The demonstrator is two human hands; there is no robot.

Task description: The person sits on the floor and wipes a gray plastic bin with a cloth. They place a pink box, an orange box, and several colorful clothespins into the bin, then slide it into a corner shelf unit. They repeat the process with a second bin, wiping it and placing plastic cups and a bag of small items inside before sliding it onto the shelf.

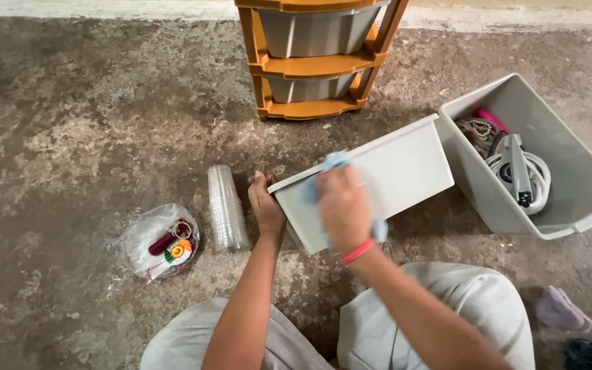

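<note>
Wiping the outside of an overturned grey drawer [392, 168], the right hand [342, 209] presses a light blue cloth [330, 164] against its upper wall, fingers closed on the cloth and blurred with motion. The left hand [266, 205] grips the drawer's near corner, fingers wrapped around the edge to steady it on the floor between the person's knees. Judging by the drawer, already emptied and turned over, the cleaning looks to be under way, though how much of it is wiped I cannot tell. A second grey drawer [570, 185] stands just beside it on the right, with a coiled white cord, beads and a pink item still inside. An orange rack [313, 68] holds two more drawers beyond. The rough, stained concrete floor [83, 123] also carries a stack of clear plastic cups [225, 205] and a plastic bag [159, 240] of small colourful items.
</note>
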